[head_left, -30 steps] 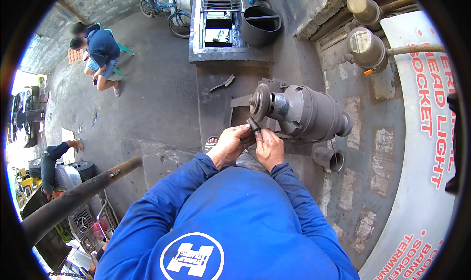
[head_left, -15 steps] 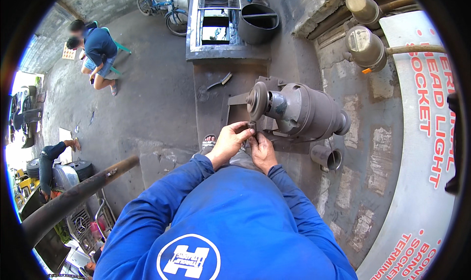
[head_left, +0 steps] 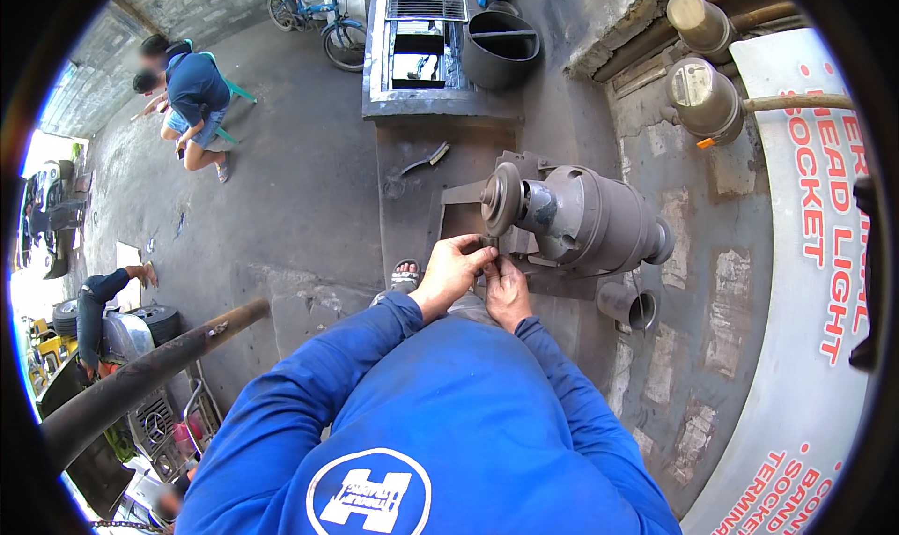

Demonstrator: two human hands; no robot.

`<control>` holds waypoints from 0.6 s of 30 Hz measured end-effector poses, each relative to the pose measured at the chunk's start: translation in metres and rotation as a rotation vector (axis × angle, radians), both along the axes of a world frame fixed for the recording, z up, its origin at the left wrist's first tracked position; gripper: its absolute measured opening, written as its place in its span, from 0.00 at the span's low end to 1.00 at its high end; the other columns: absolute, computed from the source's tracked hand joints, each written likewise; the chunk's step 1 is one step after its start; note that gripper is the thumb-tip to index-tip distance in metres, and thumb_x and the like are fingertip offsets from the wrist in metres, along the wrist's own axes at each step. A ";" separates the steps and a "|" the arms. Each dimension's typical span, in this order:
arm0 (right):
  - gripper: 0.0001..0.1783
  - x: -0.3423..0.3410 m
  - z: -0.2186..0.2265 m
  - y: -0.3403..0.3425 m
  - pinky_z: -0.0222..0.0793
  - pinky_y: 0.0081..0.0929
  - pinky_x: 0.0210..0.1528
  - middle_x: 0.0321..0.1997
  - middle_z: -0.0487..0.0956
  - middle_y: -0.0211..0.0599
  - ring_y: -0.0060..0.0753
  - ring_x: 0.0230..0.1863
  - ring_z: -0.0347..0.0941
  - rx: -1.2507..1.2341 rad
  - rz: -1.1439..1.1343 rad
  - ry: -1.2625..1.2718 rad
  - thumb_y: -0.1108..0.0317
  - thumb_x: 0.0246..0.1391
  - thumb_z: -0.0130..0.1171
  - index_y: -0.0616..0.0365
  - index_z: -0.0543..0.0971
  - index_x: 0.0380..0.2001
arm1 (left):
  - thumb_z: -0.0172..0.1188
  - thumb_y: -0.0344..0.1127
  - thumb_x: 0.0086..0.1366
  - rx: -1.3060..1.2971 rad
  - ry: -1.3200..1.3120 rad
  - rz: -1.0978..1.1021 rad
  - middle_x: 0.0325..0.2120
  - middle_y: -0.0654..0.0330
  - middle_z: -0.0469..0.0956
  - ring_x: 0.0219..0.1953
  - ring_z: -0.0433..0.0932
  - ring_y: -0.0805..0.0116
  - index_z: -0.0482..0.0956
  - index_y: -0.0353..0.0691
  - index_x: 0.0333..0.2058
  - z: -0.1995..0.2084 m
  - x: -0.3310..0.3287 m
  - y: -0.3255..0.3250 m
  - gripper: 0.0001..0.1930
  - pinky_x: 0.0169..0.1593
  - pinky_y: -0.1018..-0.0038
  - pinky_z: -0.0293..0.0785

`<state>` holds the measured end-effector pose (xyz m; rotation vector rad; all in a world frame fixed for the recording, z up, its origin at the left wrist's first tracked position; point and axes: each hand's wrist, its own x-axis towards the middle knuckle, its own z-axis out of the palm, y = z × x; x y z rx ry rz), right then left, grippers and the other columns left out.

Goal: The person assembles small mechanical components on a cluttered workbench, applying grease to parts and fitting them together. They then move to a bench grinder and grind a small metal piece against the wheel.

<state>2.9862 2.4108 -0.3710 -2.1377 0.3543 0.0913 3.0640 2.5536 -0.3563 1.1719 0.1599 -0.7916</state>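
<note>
A small dark cylindrical metal piece (head_left: 488, 242) is pinched at its top between the thumb and fingers of my left hand (head_left: 448, 274). My right hand (head_left: 508, 296) is closed around its lower part from the other side, so the fingers hide much of it. Just above and beyond the piece is the round wheel (head_left: 502, 200) of a bench grinder. I cannot tell whether piece and wheel touch. The grinder's dusty grey motor body (head_left: 595, 218) extends to the right of the wheel.
A wire brush (head_left: 427, 158) lies on the ledge ahead, below a metal drum (head_left: 501, 52). An open metal cylinder (head_left: 626, 306) stands right of my hands. A thick pipe (head_left: 159, 371) crosses at lower left. Someone sits on a stool (head_left: 195, 99) at far left; a signboard (head_left: 787, 282) borders the right.
The whole view has shifted slightly. My hands stay close below the wheel with the metal piece between them. The seated person's arm has reached out to the left.
</note>
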 end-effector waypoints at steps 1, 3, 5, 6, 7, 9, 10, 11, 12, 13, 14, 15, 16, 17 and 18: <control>0.21 -0.001 0.001 0.002 0.76 0.49 0.44 0.40 0.84 0.60 0.67 0.44 0.82 -0.012 0.010 -0.030 0.54 0.76 0.54 0.64 0.80 0.45 | 0.71 0.30 0.69 -0.036 0.009 0.018 0.43 0.54 0.87 0.44 0.83 0.71 0.83 0.24 0.55 -0.001 0.000 0.002 0.19 0.50 0.73 0.83; 0.20 -0.002 0.002 0.002 0.76 0.49 0.43 0.39 0.84 0.60 0.68 0.43 0.81 0.021 0.005 -0.089 0.54 0.76 0.54 0.64 0.79 0.44 | 0.70 0.31 0.69 0.001 0.000 0.045 0.39 0.56 0.88 0.40 0.82 0.73 0.85 0.26 0.50 0.001 -0.005 0.003 0.16 0.47 0.73 0.80; 0.20 -0.001 -0.001 0.001 0.76 0.49 0.43 0.39 0.84 0.61 0.69 0.44 0.81 0.024 0.001 -0.046 0.55 0.75 0.55 0.64 0.80 0.44 | 0.70 0.32 0.69 -0.021 0.014 0.106 0.39 0.57 0.87 0.39 0.82 0.74 0.85 0.26 0.50 0.001 -0.009 0.001 0.16 0.46 0.74 0.79; 0.19 -0.002 -0.002 0.001 0.76 0.50 0.43 0.39 0.84 0.61 0.69 0.44 0.81 0.039 -0.013 0.007 0.55 0.75 0.55 0.64 0.80 0.44 | 0.71 0.32 0.69 -0.070 0.035 0.106 0.38 0.58 0.87 0.37 0.81 0.75 0.85 0.26 0.51 0.001 -0.010 0.002 0.16 0.42 0.75 0.79; 0.19 -0.003 -0.002 0.001 0.76 0.50 0.43 0.39 0.84 0.61 0.69 0.44 0.81 0.027 -0.008 -0.014 0.56 0.75 0.55 0.64 0.80 0.43 | 0.71 0.32 0.69 -0.049 0.034 0.089 0.38 0.58 0.87 0.37 0.80 0.75 0.85 0.26 0.51 0.001 -0.009 0.001 0.16 0.42 0.75 0.78; 0.18 -0.002 -0.002 0.001 0.76 0.50 0.43 0.39 0.84 0.61 0.69 0.44 0.81 0.026 -0.022 -0.001 0.57 0.75 0.55 0.64 0.79 0.43 | 0.70 0.32 0.69 -0.004 0.044 0.063 0.38 0.58 0.87 0.36 0.80 0.76 0.85 0.26 0.51 0.001 -0.004 0.000 0.16 0.40 0.75 0.78; 0.18 0.000 -0.002 0.000 0.76 0.50 0.44 0.39 0.84 0.61 0.69 0.44 0.81 0.014 -0.026 0.007 0.57 0.75 0.55 0.64 0.79 0.43 | 0.70 0.31 0.69 -0.011 0.041 0.042 0.40 0.58 0.87 0.38 0.81 0.74 0.84 0.26 0.52 0.000 -0.001 0.000 0.17 0.42 0.75 0.79; 0.18 0.001 -0.001 -0.002 0.76 0.49 0.44 0.39 0.84 0.61 0.69 0.44 0.81 0.002 -0.031 0.017 0.57 0.75 0.55 0.65 0.79 0.43 | 0.70 0.30 0.70 -0.016 0.057 0.021 0.42 0.57 0.87 0.40 0.82 0.73 0.83 0.26 0.54 0.000 0.002 -0.002 0.17 0.45 0.75 0.81; 0.18 0.002 0.000 -0.003 0.76 0.49 0.44 0.39 0.84 0.61 0.69 0.44 0.81 0.003 -0.045 0.040 0.57 0.75 0.55 0.65 0.79 0.43 | 0.70 0.29 0.70 -0.021 0.073 -0.001 0.43 0.57 0.87 0.43 0.84 0.72 0.83 0.26 0.55 0.000 0.003 -0.003 0.18 0.47 0.74 0.82; 0.18 0.002 0.001 -0.003 0.76 0.50 0.44 0.39 0.84 0.62 0.69 0.45 0.81 0.016 -0.045 0.025 0.57 0.75 0.55 0.65 0.79 0.43 | 0.69 0.29 0.70 -0.006 0.058 0.004 0.43 0.57 0.87 0.43 0.84 0.72 0.83 0.27 0.55 0.001 0.003 -0.004 0.18 0.48 0.74 0.82; 0.18 0.001 0.002 -0.003 0.76 0.50 0.45 0.40 0.84 0.62 0.69 0.45 0.81 0.044 -0.053 0.026 0.57 0.75 0.55 0.65 0.79 0.44 | 0.69 0.29 0.70 0.009 0.045 0.008 0.43 0.56 0.87 0.43 0.84 0.71 0.83 0.27 0.54 0.001 0.002 -0.005 0.17 0.48 0.74 0.82; 0.18 0.001 0.003 -0.003 0.76 0.50 0.45 0.40 0.84 0.62 0.69 0.45 0.81 0.091 -0.062 0.024 0.57 0.75 0.55 0.65 0.79 0.44 | 0.69 0.29 0.70 0.025 0.033 0.012 0.44 0.56 0.87 0.43 0.84 0.71 0.84 0.28 0.54 0.002 0.002 -0.005 0.17 0.48 0.73 0.82; 0.18 0.001 0.004 -0.003 0.77 0.50 0.46 0.43 0.84 0.63 0.67 0.46 0.82 0.030 -0.018 -0.002 0.56 0.74 0.56 0.64 0.80 0.46 | 0.70 0.30 0.70 0.013 -0.027 0.021 0.44 0.56 0.87 0.43 0.84 0.71 0.84 0.28 0.55 0.003 0.000 -0.004 0.18 0.49 0.73 0.82; 0.18 0.000 0.005 -0.004 0.77 0.51 0.48 0.45 0.83 0.63 0.66 0.48 0.82 -0.012 0.026 -0.030 0.56 0.74 0.57 0.62 0.80 0.48 | 0.70 0.31 0.69 0.002 -0.086 0.029 0.44 0.55 0.87 0.44 0.84 0.71 0.84 0.29 0.55 0.004 -0.003 0.002 0.18 0.50 0.73 0.82; 0.18 -0.002 0.006 -0.005 0.77 0.51 0.49 0.47 0.83 0.64 0.64 0.49 0.83 -0.052 0.070 -0.056 0.56 0.74 0.57 0.61 0.81 0.50 | 0.71 0.32 0.69 -0.008 -0.143 0.038 0.45 0.55 0.87 0.44 0.84 0.70 0.84 0.30 0.56 0.005 -0.009 0.008 0.19 0.51 0.73 0.82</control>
